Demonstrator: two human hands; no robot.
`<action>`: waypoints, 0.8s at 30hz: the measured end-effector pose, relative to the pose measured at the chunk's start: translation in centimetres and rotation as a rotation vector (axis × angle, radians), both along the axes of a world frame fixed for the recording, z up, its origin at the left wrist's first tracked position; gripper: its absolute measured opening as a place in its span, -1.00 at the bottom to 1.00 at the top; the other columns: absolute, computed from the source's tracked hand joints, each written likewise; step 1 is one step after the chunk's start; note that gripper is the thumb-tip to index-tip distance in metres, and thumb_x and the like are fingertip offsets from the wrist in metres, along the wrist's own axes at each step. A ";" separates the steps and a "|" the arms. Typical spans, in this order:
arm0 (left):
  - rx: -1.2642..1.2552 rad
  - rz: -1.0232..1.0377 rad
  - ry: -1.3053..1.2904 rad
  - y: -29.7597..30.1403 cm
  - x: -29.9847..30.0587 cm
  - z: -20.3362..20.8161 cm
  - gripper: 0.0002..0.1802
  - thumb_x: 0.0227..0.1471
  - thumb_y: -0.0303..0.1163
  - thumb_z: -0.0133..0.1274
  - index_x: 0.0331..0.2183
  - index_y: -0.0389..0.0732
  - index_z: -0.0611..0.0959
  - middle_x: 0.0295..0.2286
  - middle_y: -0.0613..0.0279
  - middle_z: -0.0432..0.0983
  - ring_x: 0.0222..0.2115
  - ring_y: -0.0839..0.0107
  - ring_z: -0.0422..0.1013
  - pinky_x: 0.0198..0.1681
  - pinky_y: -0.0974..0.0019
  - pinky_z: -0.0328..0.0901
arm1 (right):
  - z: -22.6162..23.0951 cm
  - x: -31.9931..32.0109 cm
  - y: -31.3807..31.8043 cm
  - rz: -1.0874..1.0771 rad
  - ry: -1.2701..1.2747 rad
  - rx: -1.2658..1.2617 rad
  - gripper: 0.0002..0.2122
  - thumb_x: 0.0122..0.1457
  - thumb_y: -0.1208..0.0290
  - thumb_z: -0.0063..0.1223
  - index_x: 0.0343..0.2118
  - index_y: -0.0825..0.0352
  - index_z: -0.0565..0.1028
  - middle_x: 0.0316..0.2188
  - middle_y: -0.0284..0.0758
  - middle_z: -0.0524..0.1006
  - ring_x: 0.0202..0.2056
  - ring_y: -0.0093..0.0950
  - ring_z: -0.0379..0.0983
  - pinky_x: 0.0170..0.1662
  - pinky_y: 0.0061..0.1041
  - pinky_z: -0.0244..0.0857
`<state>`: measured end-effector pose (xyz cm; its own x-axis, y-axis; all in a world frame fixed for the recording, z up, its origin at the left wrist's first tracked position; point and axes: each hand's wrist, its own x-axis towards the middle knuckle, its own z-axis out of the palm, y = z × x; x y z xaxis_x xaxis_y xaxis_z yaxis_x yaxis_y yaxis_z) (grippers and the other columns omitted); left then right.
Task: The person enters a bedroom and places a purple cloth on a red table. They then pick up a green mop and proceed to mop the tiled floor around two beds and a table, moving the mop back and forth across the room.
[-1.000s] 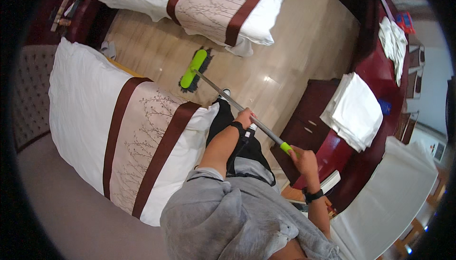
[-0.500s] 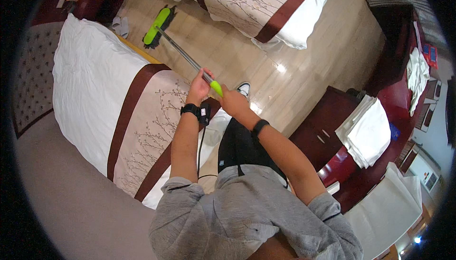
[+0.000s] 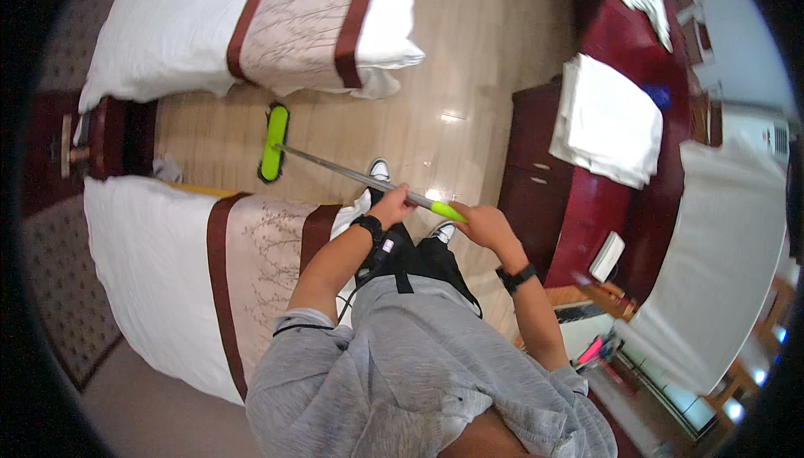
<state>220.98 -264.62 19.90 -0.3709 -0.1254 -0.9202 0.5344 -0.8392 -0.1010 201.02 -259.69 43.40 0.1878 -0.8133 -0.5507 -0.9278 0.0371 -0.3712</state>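
Observation:
A mop with a flat bright-green head and dark fringe lies against the wooden floor between two beds. From its head a grey metal pole slants toward me, ending in a green grip. My left hand is closed round the pole just below that grip. Around the grip's top end, my right hand is wrapped. Both wrists wear black bands.
A bed with a brown-edged runner stands at my left, another bed beyond it. On the dark red desk to the right lie folded white cloths. A dark cabinet stands beside it; slippers lie near the bed.
My view has turned to the right, and both hands now sit further right and lower. The mop's pole lies flatter across the view, its head now nearer to me, still on the floor.

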 end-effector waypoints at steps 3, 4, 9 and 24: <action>-0.548 -0.658 0.144 5.0 -4.1 0.7 -0.81 0.07 -0.48 -0.10 -0.23 -0.33 0.42 -0.32 0.07 0.43 -0.21 0.24 0.39 -0.10 0.25 0.34 | 5.5 -5.0 8.1 -0.170 0.034 0.003 -0.64 0.05 0.22 0.07 -0.06 0.09 0.43 -0.49 -0.13 0.54 -0.40 -0.12 0.49 -0.34 -0.15 0.34; -0.213 -0.605 0.164 5.8 -7.4 4.1 -0.81 0.07 -0.49 -0.12 -0.23 -0.33 0.43 -0.30 0.05 0.44 -0.18 0.23 0.37 -0.07 0.25 0.32 | 6.8 -6.4 11.2 -0.258 0.035 0.001 -0.65 0.04 0.24 0.08 -0.07 0.09 0.44 -0.48 -0.12 0.54 -0.39 -0.12 0.48 -0.34 -0.15 0.34; 0.291 -0.771 0.139 15.4 -15.3 6.0 -0.81 0.06 -0.49 -0.19 -0.30 -0.38 0.46 -0.33 -0.06 0.44 -0.26 0.14 0.42 -0.14 0.11 0.36 | 12.2 -9.0 24.8 -0.567 -0.112 0.040 -0.64 0.05 0.29 0.08 -0.05 0.16 0.43 -0.43 -0.03 0.52 -0.36 -0.04 0.46 -0.31 -0.13 0.31; -0.195 -0.593 0.174 18.0 -15.3 11.9 -0.80 0.04 -0.62 -0.08 -0.24 -0.28 0.33 -0.37 0.06 0.37 -0.34 0.18 0.41 -0.30 0.16 0.43 | 4.0 -1.0 28.8 -1.152 -0.510 -0.072 -0.53 0.14 0.41 -0.04 0.13 0.40 0.23 -0.23 0.01 0.51 -0.14 -0.15 0.46 -0.04 -0.36 0.28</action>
